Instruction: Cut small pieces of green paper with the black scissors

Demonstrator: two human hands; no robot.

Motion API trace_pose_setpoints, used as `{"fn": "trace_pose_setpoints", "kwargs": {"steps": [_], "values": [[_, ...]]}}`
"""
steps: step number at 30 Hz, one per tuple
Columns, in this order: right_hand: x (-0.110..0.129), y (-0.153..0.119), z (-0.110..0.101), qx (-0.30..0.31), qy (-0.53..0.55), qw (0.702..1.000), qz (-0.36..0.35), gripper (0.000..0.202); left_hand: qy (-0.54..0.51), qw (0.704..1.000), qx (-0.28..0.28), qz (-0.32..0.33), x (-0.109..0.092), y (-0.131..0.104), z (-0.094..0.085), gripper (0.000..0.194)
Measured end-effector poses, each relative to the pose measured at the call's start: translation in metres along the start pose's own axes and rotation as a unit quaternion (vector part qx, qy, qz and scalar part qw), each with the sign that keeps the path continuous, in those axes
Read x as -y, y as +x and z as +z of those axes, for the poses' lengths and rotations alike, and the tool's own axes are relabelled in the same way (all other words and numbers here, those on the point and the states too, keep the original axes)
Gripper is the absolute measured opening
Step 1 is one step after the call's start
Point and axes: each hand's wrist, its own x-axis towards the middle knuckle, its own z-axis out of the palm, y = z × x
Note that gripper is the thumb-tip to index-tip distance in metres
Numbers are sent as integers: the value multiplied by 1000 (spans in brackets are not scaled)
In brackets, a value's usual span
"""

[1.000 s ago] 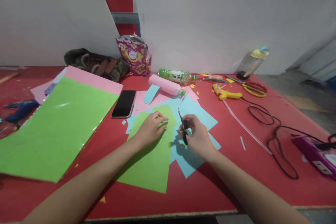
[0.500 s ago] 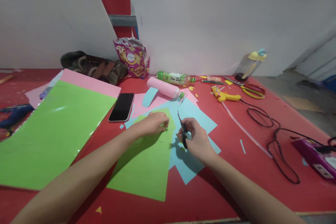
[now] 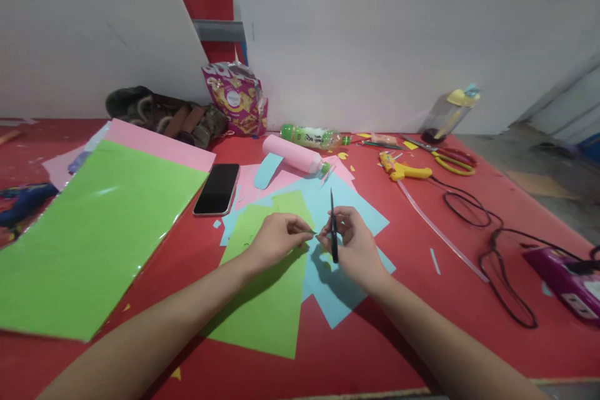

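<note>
Head view. Left hand [image 3: 277, 237]: grip apparently pinching a green paper sliver [image 3: 314, 232] beside the right hand [image 3: 355, 244]; right-side contact unclear. Right grip holds black scissors [image 3: 334, 230], tip toward twelve o'clock. Green sheet [image 3: 269, 306] extends toward six. Risk, judged: scissors swinging toward nine could nick the left hand.

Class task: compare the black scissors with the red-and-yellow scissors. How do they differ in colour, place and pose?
Colour: the black scissors look dark all over; the red-and-yellow scissors have bright handles.
Place: the black scissors are in the right hand; the red-and-yellow scissors lie on the table, near its far right corner.
Pose: the black scissors point away; the red-and-yellow scissors point left and away.
Shared: both are cutting tools.
</note>
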Motion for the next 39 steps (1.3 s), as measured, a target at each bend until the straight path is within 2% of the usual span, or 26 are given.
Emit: {"fn": "trace_pose_setpoints", "kwargs": {"steps": [5, 12, 18, 24, 29, 39], "values": [[1, -1, 1, -14, -6, 1000, -12, 35, -65, 997, -1, -39, -9, -7, 4, 13], [4, -2, 2, -18, -19, 999, -30, 32, -112, 992, -11, -57, -9, -9, 8, 16], [5, -2, 0, -6, -13, 999, -29, 33, -156, 988, 18, -11, -8, -13, 9, 15], [3, -2, 0, -9, -50, 998, -40, 35, -149, 989, 15, -19, -11, -16, 10, 15], [2, -2, 0, -12, -70, 997, -41, 34, -121, 992, -2, 19, -6, -16, 12, 23], [0, -3, 1, -21, -71, 996, -48, 34, -77, 995, -6, 57, -2, -17, 13, 21]]}}
